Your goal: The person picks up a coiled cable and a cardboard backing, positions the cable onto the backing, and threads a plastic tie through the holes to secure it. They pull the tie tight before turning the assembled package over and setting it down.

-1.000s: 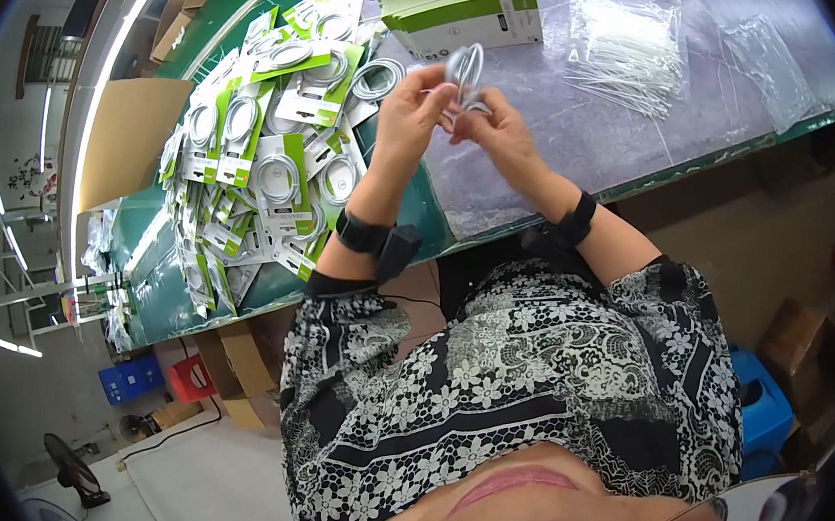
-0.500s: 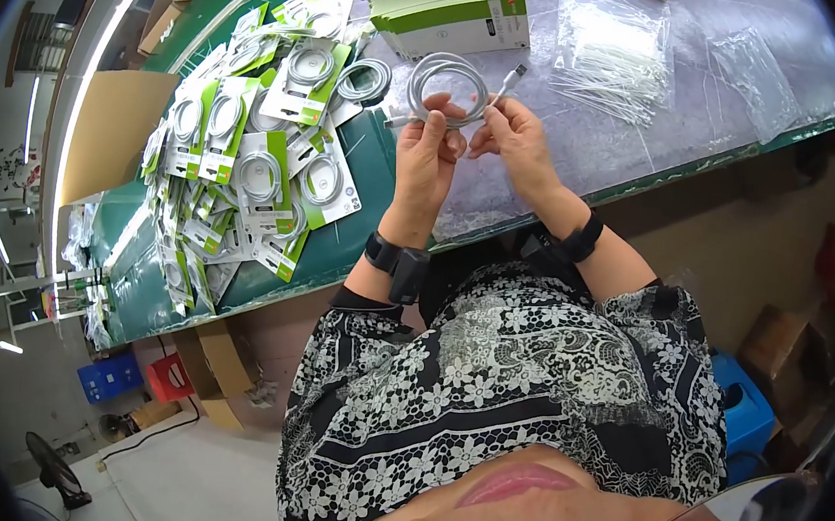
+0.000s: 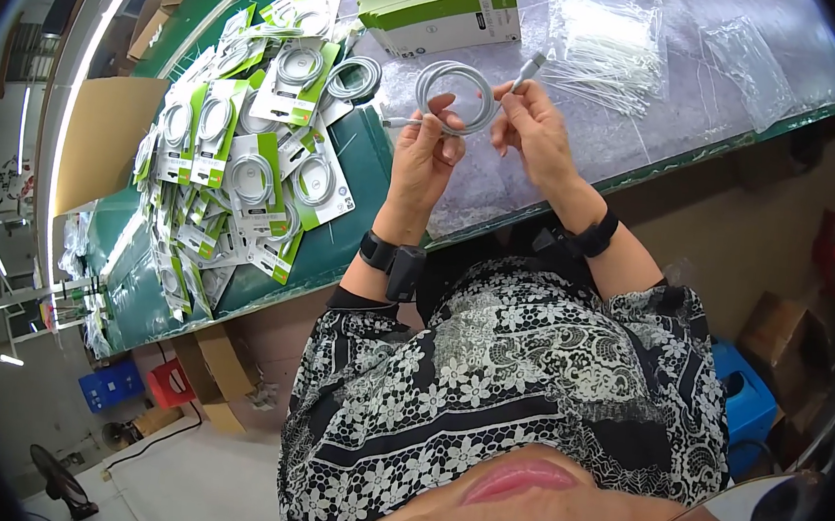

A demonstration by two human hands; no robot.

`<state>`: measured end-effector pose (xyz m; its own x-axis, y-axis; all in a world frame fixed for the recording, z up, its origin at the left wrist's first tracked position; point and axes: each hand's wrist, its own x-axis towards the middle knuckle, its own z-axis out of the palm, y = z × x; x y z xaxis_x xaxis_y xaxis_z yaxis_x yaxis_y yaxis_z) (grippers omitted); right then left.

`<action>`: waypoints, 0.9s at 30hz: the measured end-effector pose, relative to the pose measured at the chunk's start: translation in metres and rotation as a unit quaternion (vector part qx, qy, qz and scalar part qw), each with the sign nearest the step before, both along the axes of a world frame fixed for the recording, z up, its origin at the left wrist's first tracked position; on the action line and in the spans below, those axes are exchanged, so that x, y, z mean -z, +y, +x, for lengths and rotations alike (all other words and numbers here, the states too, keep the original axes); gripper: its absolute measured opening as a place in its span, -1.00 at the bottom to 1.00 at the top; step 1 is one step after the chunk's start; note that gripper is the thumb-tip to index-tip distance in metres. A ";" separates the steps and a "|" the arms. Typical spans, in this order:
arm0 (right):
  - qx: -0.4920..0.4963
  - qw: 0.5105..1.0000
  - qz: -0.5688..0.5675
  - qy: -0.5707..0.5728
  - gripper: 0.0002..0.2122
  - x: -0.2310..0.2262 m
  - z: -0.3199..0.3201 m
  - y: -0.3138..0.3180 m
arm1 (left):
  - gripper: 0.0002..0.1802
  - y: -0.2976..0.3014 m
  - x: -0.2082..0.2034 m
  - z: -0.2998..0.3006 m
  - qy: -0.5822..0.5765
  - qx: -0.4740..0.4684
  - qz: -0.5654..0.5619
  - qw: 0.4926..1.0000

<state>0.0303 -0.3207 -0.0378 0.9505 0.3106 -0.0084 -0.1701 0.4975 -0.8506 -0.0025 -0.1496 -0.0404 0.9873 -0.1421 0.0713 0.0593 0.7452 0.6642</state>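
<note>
A coiled white cable point(image 3: 422, 81) is held up over the table's near edge, between my two hands. My left hand point(image 3: 425, 161) pinches the bottom of the coil between thumb and fingers, with one plug end sticking out to the left. Beside the coil's right side, my right hand point(image 3: 537, 136) grips the cable's other end, its plug pointing up and right. To the left lies a heap of carded cables point(image 3: 251, 179), white coils on green and white cards. Another loose coiled cable point(image 3: 355, 79) rests at the heap's right edge.
Stacked green and white cards point(image 3: 445, 24) stand behind my hands. Farther right are a clear bag of white ties point(image 3: 608, 53) and a crumpled clear bag point(image 3: 747, 71). A brown cardboard sheet point(image 3: 107, 145) stands left of the heap. A blue stool point(image 3: 744, 402) is below right.
My right hand has shifted slightly right, drawing its plug end away from the coil. The left hand keeps its hold on the coil, and the view has moved a little.
</note>
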 end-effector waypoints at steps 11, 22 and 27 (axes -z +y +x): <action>-0.064 0.997 0.049 0.004 -0.86 -0.009 0.014 -0.016 | -0.59 -0.012 -0.010 0.000 0.031 0.027 0.053 0.998; -0.054 0.995 -0.085 -0.022 -0.69 -0.005 0.010 -0.010 | -0.66 -0.004 -0.009 0.017 0.072 0.016 0.203 0.976; -0.098 0.975 -0.197 -0.040 -0.68 0.004 0.029 -0.027 | -0.66 -0.001 -0.022 0.025 0.084 0.110 0.242 0.960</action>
